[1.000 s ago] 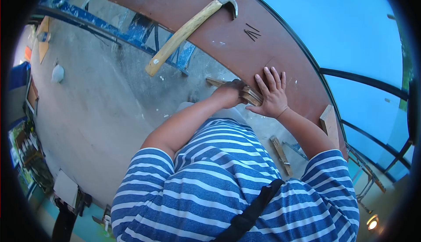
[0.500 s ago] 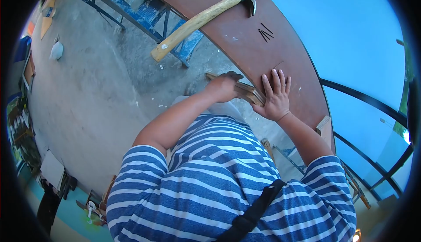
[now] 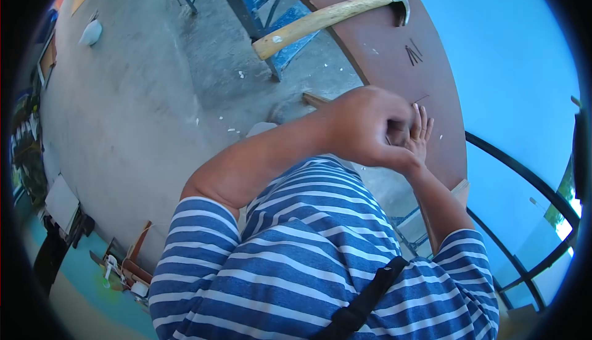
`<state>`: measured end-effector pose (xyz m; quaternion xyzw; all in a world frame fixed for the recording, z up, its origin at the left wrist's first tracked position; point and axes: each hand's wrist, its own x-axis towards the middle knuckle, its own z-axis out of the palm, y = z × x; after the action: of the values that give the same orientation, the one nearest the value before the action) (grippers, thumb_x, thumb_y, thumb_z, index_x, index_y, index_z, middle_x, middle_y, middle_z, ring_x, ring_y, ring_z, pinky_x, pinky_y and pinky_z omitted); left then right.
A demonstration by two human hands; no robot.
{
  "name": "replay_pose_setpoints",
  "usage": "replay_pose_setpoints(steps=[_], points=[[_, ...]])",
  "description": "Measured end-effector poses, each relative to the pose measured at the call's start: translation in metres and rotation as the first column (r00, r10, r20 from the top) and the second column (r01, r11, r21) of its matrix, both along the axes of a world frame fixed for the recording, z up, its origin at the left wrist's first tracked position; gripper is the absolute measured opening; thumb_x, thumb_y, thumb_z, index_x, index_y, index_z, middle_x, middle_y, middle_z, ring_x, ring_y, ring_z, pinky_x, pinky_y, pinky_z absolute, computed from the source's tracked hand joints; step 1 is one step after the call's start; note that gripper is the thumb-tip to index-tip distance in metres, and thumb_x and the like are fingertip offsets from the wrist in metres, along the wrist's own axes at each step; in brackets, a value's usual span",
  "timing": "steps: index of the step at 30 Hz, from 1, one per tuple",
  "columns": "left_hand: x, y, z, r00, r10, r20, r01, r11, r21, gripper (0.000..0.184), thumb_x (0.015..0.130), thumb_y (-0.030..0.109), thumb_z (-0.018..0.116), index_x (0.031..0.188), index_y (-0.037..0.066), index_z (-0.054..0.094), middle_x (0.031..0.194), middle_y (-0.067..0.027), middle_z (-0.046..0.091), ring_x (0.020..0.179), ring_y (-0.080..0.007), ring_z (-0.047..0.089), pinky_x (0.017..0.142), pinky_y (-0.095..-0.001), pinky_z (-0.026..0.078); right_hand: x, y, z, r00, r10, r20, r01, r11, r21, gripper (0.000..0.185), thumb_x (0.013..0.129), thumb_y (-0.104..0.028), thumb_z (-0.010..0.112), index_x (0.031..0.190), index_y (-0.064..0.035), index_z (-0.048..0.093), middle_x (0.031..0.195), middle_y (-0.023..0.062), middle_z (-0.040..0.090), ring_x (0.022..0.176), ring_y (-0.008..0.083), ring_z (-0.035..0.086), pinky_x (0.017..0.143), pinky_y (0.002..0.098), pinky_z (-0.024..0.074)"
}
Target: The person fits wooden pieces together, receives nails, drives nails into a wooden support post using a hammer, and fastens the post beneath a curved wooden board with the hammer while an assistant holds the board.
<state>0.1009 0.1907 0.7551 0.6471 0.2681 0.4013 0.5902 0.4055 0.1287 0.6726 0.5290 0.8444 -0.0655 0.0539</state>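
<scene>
board (image 3: 383,72): we see its near edge drop off to open floor (image 3: 142,130); its far edge curves beside the blue panes (image 3: 512,62).
hammer (image 3: 333,16): head on the board, handle jutting past the near edge.
nails (image 3: 413,55): grouped between hammer and right hand.
right hand (image 3: 420,138): ours, open, fingers extended over the board.
left hand (image 3: 370,127): ours, fingers curled, crossing our right wrist; we cannot tell if it holds anything.
room: a paint-marked blue stand (image 3: 299,16) beneath the handle.
</scene>
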Motion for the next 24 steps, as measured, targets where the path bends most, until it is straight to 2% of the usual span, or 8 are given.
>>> replay_pose_setpoints(steps=[1, 4, 9, 12, 17, 20, 22, 24], points=[[-0.003, 0.006, 0.022, 0.995, -0.004, 0.097, 0.000, 0.999, 0.034, 0.064, 0.061, 0.064, 0.087, 0.065, 0.007, 0.057, 0.060, -0.0037, 0.050, 0.058, -0.0183, 0.050, 0.055, -0.0307, 0.040, 0.000, -0.002, -0.002, 1.000, -0.002, -0.001, 0.002, 1.000, -0.013, 0.099, 0.071, -0.057, 0.074, 0.150, -0.0089, 0.040, 0.158, 0.0235, 0.024, 0.150, 0.0445, 0.015, 0.118, 0.0654, 0.0037], [-0.020, 0.020, 0.080, 0.987, -0.136, 0.088, 0.111, 0.963, 0.244, 0.069, 0.063, 0.072, 0.077, 0.061, 0.006, 0.058, 0.061, -0.0096, 0.056, 0.058, -0.0250, 0.057, 0.057, -0.0399, 0.046, -0.005, 0.000, 0.003, 1.000, 0.031, 0.003, -0.031, 1.000, -0.002, 0.099, 0.071, -0.056, 0.075, 0.149, -0.0080, 0.040, 0.158, 0.0238, 0.025, 0.149, 0.0446, 0.015, 0.118, 0.0650, 0.0041], [-0.029, 0.025, 0.128, 0.936, -0.299, 0.187, 0.252, 0.938, 0.236, 0.061, 0.054, 0.058, 0.086, 0.060, 0.007, 0.053, 0.062, -0.0074, 0.055, 0.060, -0.0276, 0.056, 0.058, -0.0410, 0.043, -0.005, 0.000, 0.007, 0.999, 0.041, 0.014, -0.041, 0.999, 0.000, 0.098, 0.070, -0.055, 0.075, 0.149, -0.0066, 0.040, 0.157, 0.0243, 0.026, 0.149, 0.0448, 0.016, 0.118, 0.0645, 0.0049], [-0.022, 0.017, 0.125, 0.942, -0.209, 0.264, 0.121, 0.942, 0.312, 0.055, 0.059, 0.054, 0.084, 0.062, 0.006, 0.057, 0.064, -0.0083, 0.058, 0.062, -0.0291, 0.059, 0.061, -0.0418, 0.046, -0.003, 0.002, 0.007, 0.999, 0.042, 0.017, -0.042, 0.999, -0.003, 0.098, 0.070, -0.054, 0.076, 0.148, -0.0057, 0.040, 0.157, 0.0245, 0.026, 0.149, 0.0449, 0.016, 0.119, 0.0641, 0.0053], [-0.021, 0.007, 0.114, 0.956, 0.090, 0.280, -0.196, 0.905, 0.378, 0.063, 0.066, 0.065, 0.078, 0.065, 0.005, 0.060, 0.067, -0.0111, 0.060, 0.067, -0.0278, 0.061, 0.065, -0.0425, 0.049, 0.000, 0.007, 0.010, 0.999, 0.042, 0.022, -0.042, 0.999, -0.010, 0.098, 0.070, -0.053, 0.077, 0.147, -0.0043, 0.040, 0.156, 0.0250, 0.028, 0.149, 0.0451, 0.016, 0.119, 0.0636, 0.0060], [-0.028, 0.033, 0.091, 0.966, 0.241, -0.097, -0.211, 0.945, 0.248, 0.020, 0.076, 0.023, 0.078, 0.081, 0.005, 0.069, 0.082, -0.0112, 0.066, 0.075, -0.0277, 0.066, 0.066, -0.0374, 0.052, -0.008, 0.003, 0.011, 0.999, 0.036, 0.016, -0.036, 0.999, -0.003, 0.098, 0.070, -0.052, 0.077, 0.147, -0.0034, 0.040, 0.155, 0.0252, 0.028, 0.149, 0.0452, 0.017, 0.119, 0.0632, 0.0064], [-0.015, 0.051, 0.044, 0.852, 0.470, -0.230, -0.323, 0.818, 0.475, 0.020, 0.079, 0.024, 0.077, 0.083, 0.005, 0.072, 0.084, -0.0120, 0.067, 0.076, -0.0292, 0.066, 0.068, -0.0396, 0.053, -0.017, -0.001, 0.015, 1.000, 0.013, 0.016, -0.014, 0.998, 0.057, 0.099, 0.070, -0.054, 0.076, 0.148, -0.0055, 0.039, 0.157, 0.0262, 0.025, 0.149, 0.0470, 0.014, 0.119, 0.0645, 0.0055], [0.011, 0.060, 0.001, 0.827, 0.457, -0.329, -0.330, 0.867, 0.375, 0.017, 0.084, 0.022, 0.072, 0.088, 0.006, 0.074, 0.088, -0.0138, 0.069, 0.079, -0.0317, 0.067, 0.072, -0.0420, 0.054, -0.016, -0.001, 0.017, 1.000, 0.004, 0.026, -0.005, 0.999, 0.045, 0.102, 0.070, -0.058, 0.074, 0.151, -0.0079, 0.037, 0.159, 0.0248, 0.022, 0.150, 0.0464, 0.012, 0.118, 0.0654, 0.0033]])
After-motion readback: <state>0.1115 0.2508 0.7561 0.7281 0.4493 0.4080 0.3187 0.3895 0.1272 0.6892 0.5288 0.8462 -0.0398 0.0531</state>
